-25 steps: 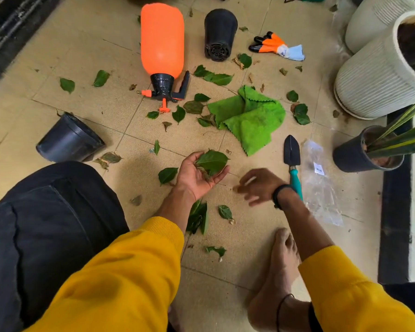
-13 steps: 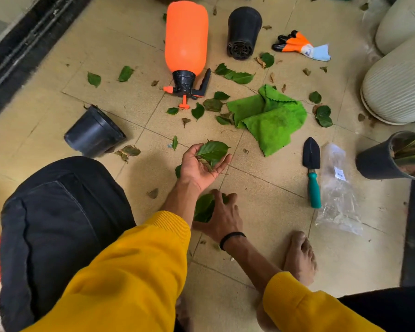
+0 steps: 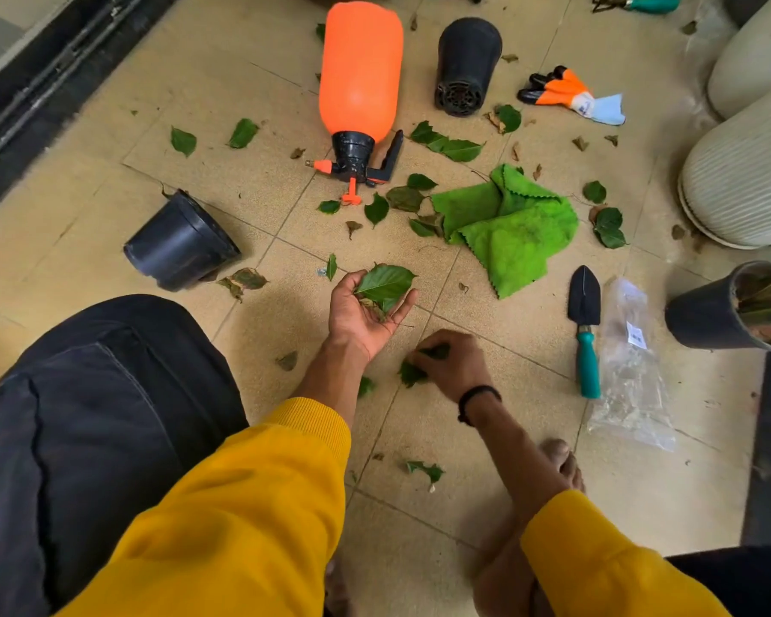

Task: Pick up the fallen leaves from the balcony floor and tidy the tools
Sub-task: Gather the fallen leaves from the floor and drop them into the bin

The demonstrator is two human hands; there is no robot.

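Observation:
My left hand (image 3: 366, 311) is palm up over the beige floor tiles, its fingers curled round a bunch of green leaves (image 3: 386, 282). Just right of it and lower, my right hand (image 3: 452, 365) pinches green leaves (image 3: 412, 372) off the floor. Several more leaves lie scattered, such as one (image 3: 424, 469) near my foot and a cluster (image 3: 447, 143) by the sprayer. The tools lie about: an orange sprayer (image 3: 359, 77) on its side, a black trowel with a teal handle (image 3: 585, 327), an orange glove (image 3: 573, 95) and a green cloth (image 3: 510, 224).
Two black pots lie tipped over, one (image 3: 179, 242) at the left and one (image 3: 466, 64) at the top. A clear plastic bag (image 3: 630, 371) lies right of the trowel. White ribbed planters (image 3: 742, 180) and a black potted plant (image 3: 731, 313) stand at the right. My bare foot (image 3: 561, 465) rests on the tiles.
My right hand reached down left to the leaves below my left hand and now lifts them towards it. My left hand stayed put with its bunch.

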